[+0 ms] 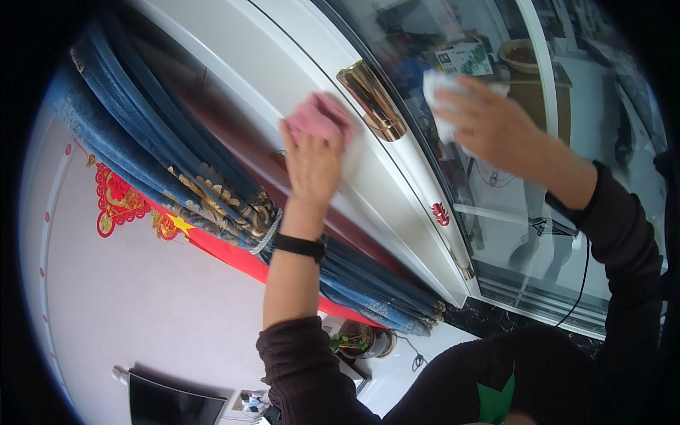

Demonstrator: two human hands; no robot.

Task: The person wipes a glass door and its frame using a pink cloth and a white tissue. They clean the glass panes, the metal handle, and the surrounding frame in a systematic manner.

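Note:
My left hand [313,164], with a dark band at its wrist, presses a folded pink cloth [320,118] on the white door frame [276,79]. Farther right, my right hand [486,125] holds a white cloth or wad of tissue [441,98] in front of the glass pane [382,26]; the hand is blurred. Between the two hands runs a long white and gold door handle [372,98] with a red mark on its lower part.
Left of the frame hang blue patterned curtains [159,143], gathered by a grey tieback [268,234]. A potted plant [361,340] stands on the floor below. A television [172,398] is at the bottom left. Behind the glass are a carton [465,58] and a basket [520,56].

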